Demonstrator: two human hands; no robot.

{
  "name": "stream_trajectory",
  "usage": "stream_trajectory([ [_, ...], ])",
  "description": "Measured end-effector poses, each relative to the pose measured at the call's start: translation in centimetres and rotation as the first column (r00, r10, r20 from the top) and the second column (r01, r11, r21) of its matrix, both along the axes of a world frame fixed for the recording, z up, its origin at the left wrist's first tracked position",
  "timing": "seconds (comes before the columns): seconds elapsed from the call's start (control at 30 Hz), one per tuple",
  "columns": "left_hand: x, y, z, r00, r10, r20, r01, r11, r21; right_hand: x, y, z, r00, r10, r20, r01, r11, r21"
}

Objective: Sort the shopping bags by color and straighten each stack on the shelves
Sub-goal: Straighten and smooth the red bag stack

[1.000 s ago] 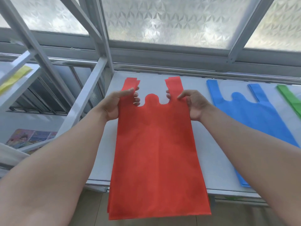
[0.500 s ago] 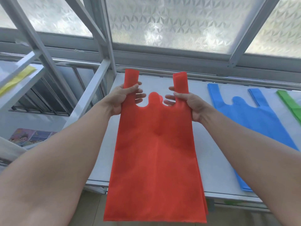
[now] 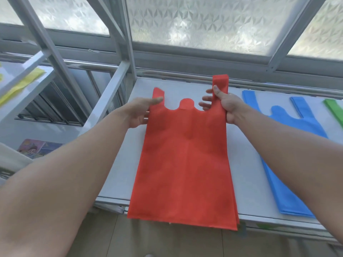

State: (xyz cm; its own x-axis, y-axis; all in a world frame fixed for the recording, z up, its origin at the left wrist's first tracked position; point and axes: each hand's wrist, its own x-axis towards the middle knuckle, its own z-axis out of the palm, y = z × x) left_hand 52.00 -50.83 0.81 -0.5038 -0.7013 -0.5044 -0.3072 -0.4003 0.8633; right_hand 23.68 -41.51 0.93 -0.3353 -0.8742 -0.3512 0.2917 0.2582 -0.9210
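I hold a stack of red shopping bags (image 3: 183,160) up over the white shelf (image 3: 246,164), its bottom edge hanging past the shelf's front. My right hand (image 3: 223,106) grips the right handle strap, which stands upright above my thumb. My left hand (image 3: 142,113) pinches the left handle, whose top is bent down and short. A blue bag stack (image 3: 289,138) lies flat on the shelf to the right. A green bag (image 3: 334,110) shows at the far right edge.
A white metal rack frame (image 3: 109,97) stands to the left with slanted bars. A yellow bag (image 3: 20,84) lies on its upper left shelf. A frosted window (image 3: 204,23) runs behind the shelf. Printed packaging (image 3: 35,149) sits low on the left.
The red stack has shifted to the right and lower. My right hand now holds its strap higher, while the left strap has folded down under my left hand.
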Motion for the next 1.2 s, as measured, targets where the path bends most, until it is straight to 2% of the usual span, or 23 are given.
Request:
stream_trajectory([
  [0.1,2.3,2.4,-0.9,0.971,-0.129,0.199,0.129,0.992,0.011,-0.5,0.1,-0.3,1.000,-0.012,-0.011,0.013,0.999,0.030],
  [0.17,3.4,4.5,-1.6,0.967,-0.130,0.221,0.137,0.990,-0.018,-0.7,0.4,-0.3,1.000,0.002,-0.003,-0.002,0.995,0.104],
  [0.33,2.5,8.0,-3.9,0.968,0.194,0.157,-0.181,0.979,-0.094,-1.0,4.7,-0.1,0.990,0.110,-0.087,-0.073,0.933,0.353],
  [0.47,0.5,6.4,-4.0,0.920,0.372,0.126,-0.362,0.927,-0.097,0.3,11.3,0.6,0.957,0.290,0.024,-0.269,0.850,0.452],
  [0.53,0.2,5.7,-3.2,0.913,0.399,0.083,-0.398,0.917,-0.031,2.2,15.3,0.4,0.942,0.332,0.052,-0.318,0.829,0.461],
  [0.6,0.8,7.0,-1.7,0.938,0.347,0.022,-0.347,0.933,0.094,4.5,18.8,0.0,0.957,0.286,0.045,-0.280,0.873,0.398],
  [0.7,3.2,11.5,-1.0,0.987,0.159,0.031,-0.162,0.973,0.162,7.0,22.2,-0.3,0.997,0.065,-0.033,-0.050,0.944,0.326],
  [0.8,5.5,16.4,-2.2,0.987,0.133,0.088,-0.139,0.987,0.074,9.1,23.8,-0.4,1.000,-0.013,0.003,0.011,0.956,0.294],
  [1.0,6.5,21.6,-4.0,0.953,0.261,0.154,-0.226,0.950,-0.213,11.4,25.6,0.0,0.985,0.106,0.133,-0.145,0.933,0.329],
  [1.13,6.2,20.3,-3.1,0.943,0.183,0.279,-0.100,0.953,-0.286,10.2,25.0,0.7,0.982,0.071,0.176,-0.129,0.931,0.343],
  [1.2,5.6,19.9,-2.4,0.960,0.150,0.238,-0.092,0.967,-0.239,10.5,24.4,0.8,0.978,0.029,0.205,-0.100,0.934,0.344],
])
